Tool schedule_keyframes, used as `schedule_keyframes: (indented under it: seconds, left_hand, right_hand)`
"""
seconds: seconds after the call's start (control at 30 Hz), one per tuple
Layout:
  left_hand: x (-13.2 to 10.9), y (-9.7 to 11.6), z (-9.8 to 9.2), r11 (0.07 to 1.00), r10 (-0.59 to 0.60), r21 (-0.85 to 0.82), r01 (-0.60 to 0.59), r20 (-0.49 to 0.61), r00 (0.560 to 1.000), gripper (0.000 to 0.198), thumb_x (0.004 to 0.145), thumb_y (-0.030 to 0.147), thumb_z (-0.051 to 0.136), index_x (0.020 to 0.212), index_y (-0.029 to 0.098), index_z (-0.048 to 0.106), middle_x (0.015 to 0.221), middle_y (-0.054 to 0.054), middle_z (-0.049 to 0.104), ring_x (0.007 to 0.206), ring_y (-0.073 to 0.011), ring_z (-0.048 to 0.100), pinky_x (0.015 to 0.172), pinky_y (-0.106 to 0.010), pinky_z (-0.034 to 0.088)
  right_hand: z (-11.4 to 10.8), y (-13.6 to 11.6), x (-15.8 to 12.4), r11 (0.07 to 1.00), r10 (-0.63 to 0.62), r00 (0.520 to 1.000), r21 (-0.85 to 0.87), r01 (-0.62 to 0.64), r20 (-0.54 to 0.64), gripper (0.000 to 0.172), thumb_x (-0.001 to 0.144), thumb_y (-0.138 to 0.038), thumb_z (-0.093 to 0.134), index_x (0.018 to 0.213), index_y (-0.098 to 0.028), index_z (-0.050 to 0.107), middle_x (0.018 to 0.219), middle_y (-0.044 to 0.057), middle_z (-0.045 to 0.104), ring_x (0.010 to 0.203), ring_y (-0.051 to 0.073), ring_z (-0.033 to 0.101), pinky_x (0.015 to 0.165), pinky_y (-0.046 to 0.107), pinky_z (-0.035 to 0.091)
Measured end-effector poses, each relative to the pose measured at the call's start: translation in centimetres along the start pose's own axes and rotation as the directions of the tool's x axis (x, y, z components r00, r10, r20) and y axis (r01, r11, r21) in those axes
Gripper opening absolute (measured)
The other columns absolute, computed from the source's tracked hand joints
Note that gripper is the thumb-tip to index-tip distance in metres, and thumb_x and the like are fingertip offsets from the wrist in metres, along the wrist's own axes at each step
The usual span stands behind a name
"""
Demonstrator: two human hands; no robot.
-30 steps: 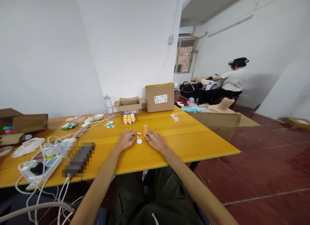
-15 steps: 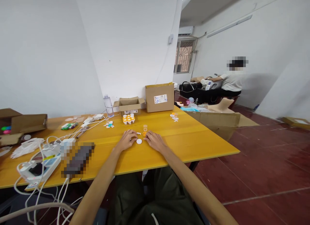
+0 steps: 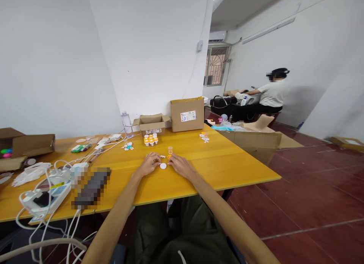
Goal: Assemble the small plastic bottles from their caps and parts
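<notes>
My left hand point(image 3: 149, 164) rests on the yellow tabletop with its fingers loosely curved and nothing seen in them. Just right of its fingertips lies a white round disc point(image 3: 163, 166), flat on the wood. On the disc's other side my right hand point(image 3: 181, 166) lies palm down, fingers stretched out. Its fingertips are beside an orange ring point(image 3: 169, 156) and partly cover it; whether they touch it I cannot tell. Behind the ring stands a small clear cup point(image 3: 170, 150). A small white piece point(image 3: 162, 156) lies between the hands, too small to name.
Several orange-and-white capped containers point(image 3: 151, 139) stand in a cluster before an open carton point(image 3: 153, 124). Small parts lie in piles at left point(image 3: 128, 146) and right point(image 3: 204, 137). A power strip point(image 3: 52, 196) with cables occupies the left. A person point(image 3: 273, 93) sits across the room.
</notes>
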State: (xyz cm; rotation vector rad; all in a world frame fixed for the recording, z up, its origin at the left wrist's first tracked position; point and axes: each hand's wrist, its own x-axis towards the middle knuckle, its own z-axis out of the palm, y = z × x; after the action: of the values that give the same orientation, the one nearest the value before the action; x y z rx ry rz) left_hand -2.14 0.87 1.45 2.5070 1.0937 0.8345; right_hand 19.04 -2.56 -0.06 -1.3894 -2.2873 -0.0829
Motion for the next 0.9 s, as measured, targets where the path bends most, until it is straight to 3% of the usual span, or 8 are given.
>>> schedule_keyframes:
  seconds: [0.53, 0.9]
  left_hand:
    - [0.2, -0.9, 0.3, 0.998, 0.068, -0.019, -0.068, -0.006, 0.998, 0.012, 0.089, 0.028, 0.062, 0.090, 0.026, 0.074, 0.105, -0.006, 0.071, 0.103, -0.0235, 0.061, 0.097, -0.042, 0.045]
    - [0.2, -1.2, 0.4, 0.999, 0.039, -0.037, -0.039, -0.001, 0.999, 0.011, 0.087, 0.026, 0.064, 0.080, 0.024, 0.073, 0.106, -0.006, 0.071, 0.102, -0.0232, 0.061, 0.098, -0.043, 0.045]
  right_hand:
    - [0.3, 0.6, -0.1, 0.998, -0.051, 0.997, 0.018, 0.052, -0.060, 0.010, 0.097, -0.028, 0.056, 0.096, -0.022, 0.064, 0.100, 0.006, 0.067, 0.090, 0.018, 0.065, 0.070, 0.027, 0.047]
    - [1.0, 0.9, 0.1, 0.992, -0.111, 0.990, 0.042, 0.115, -0.091, 0.010, 0.097, -0.025, 0.056, 0.090, -0.021, 0.063, 0.094, 0.005, 0.067, 0.087, 0.018, 0.065, 0.071, 0.027, 0.046]
